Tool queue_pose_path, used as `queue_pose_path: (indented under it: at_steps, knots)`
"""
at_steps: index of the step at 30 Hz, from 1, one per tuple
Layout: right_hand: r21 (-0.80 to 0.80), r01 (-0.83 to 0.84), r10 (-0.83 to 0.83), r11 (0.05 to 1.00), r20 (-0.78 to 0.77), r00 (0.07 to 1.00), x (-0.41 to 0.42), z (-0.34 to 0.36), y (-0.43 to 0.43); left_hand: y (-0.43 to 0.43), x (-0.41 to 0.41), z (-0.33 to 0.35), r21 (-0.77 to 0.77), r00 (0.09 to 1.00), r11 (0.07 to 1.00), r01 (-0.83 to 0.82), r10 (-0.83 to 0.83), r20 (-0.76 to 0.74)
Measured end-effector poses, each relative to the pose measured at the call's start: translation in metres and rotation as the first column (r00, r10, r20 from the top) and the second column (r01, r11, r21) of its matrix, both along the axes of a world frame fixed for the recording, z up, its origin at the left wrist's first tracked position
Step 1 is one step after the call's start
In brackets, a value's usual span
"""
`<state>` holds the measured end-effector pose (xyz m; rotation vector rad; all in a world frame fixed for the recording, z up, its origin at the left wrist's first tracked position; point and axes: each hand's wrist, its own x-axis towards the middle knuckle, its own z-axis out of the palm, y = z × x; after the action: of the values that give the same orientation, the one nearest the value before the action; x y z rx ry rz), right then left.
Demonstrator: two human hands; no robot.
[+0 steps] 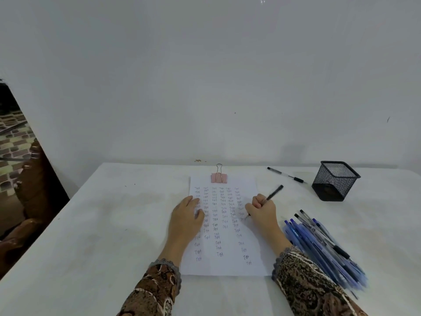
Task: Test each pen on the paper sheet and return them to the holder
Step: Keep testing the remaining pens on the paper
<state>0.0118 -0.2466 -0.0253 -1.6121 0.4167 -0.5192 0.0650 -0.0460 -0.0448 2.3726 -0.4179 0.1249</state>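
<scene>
Black pen [274,193] tip on the paper sheet [227,267]
The right hand [262,208] has it in its grip; the left hand [186,215] lies flat, grip released, on the sheet's left side.

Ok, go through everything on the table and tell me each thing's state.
paper sheet: flat, filled with test words
binder clip: clamped on the sheet's top edge
left hand: flat, pressing the sheet
right hand: gripping the black pen, tip on sheet
mesh holder: upright, no pens sticking out
lone pen: lying near the holder
pen pile: loose, right of the sheet
</scene>
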Motion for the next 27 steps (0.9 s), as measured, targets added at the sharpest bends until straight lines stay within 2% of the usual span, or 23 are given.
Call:
queue_pose_path:
  at_steps: [3, 4, 7, 10, 13, 17, 20, 27]
  knots:
    - [0.384, 0.024, -0.026, 0.923, 0.002, 1.0, -0.001, 0.014, -0.008, -0.001, 0.0, 0.0, -0.006, 1.0, 1.0, -0.012, 0.012, 0.004]
    - [0.463, 0.008, -0.007, 0.886, -0.003, 1.0, -0.001, 0.02, -0.01, -0.001, 0.001, -0.001, -0.01, 1.0, 1.0, -0.013, 0.013, 0.003]
    - [0.585, -0.068, 0.076, 0.808, 0.011, 0.997, 0.003, 0.032, -0.007, -0.001, 0.001, -0.001, -0.013, 1.0, 1.0, -0.013, 0.013, 0.009]
    - [0.682, -0.068, -0.011, 0.728, 0.111, 0.994, 0.006, 0.029, 0.007, 0.0, 0.002, -0.002, -0.006, 1.0, 1.0, -0.008, 0.008, 0.016]
    - [0.809, -0.127, -0.106, 0.574, 0.227, 0.968, 0.006, 0.021, 0.015, 0.0, 0.002, -0.002, -0.008, 1.0, 1.0, -0.005, 0.005, 0.013]
    - [0.919, -0.18, -0.171, 0.351, 0.252, 0.953, 0.002, 0.008, 0.017, -0.001, 0.003, -0.003, -0.004, 1.0, 1.0, -0.012, 0.012, 0.017]
    - [0.933, -0.122, -0.216, 0.337, 0.203, 0.955, 0.0, 0.006, 0.025, -0.001, 0.003, -0.003, 0.004, 1.0, 1.0, -0.019, 0.019, 0.02]
    - [0.897, 0.07, -0.298, 0.436, 0.07, 0.952, 0.006, 0.011, 0.035, -0.002, 0.002, -0.003, 0.013, 1.0, 1.0, -0.027, 0.027, 0.006]
